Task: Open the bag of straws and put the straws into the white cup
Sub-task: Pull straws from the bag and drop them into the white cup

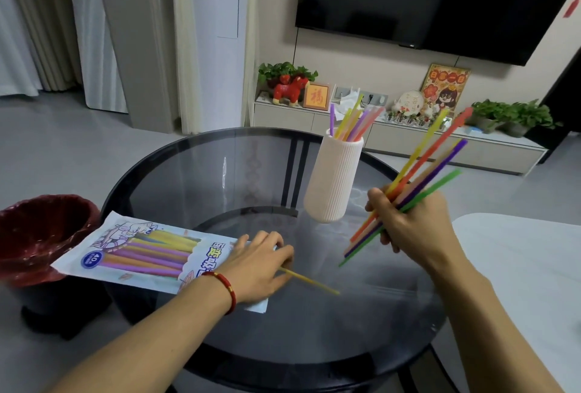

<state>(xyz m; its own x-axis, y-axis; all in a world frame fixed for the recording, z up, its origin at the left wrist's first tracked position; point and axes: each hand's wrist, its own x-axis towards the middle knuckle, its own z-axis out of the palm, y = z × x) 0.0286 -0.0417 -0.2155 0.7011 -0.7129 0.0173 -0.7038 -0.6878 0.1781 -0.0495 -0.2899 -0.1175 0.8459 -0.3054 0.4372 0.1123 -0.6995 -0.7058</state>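
My right hand point(408, 222) grips a fanned bunch of straws point(418, 178) beside the white cup point(334, 178), which holds several already. My left hand point(261, 266) presses the bag point(141, 254) flat on the counter point(314, 323), pinching one yellow straw point(314, 282).

Both forearms are bare; the left wrist wears a red cord bracelet point(228, 290) with a gold bead.

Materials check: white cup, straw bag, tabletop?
White cup: matte, finely ribbed, likely ceramic or plastic. Straw bag: glossy printed plastic film with a clear window showing straws. Tabletop: dark tinted glass, with reflections and the frame visible through it.
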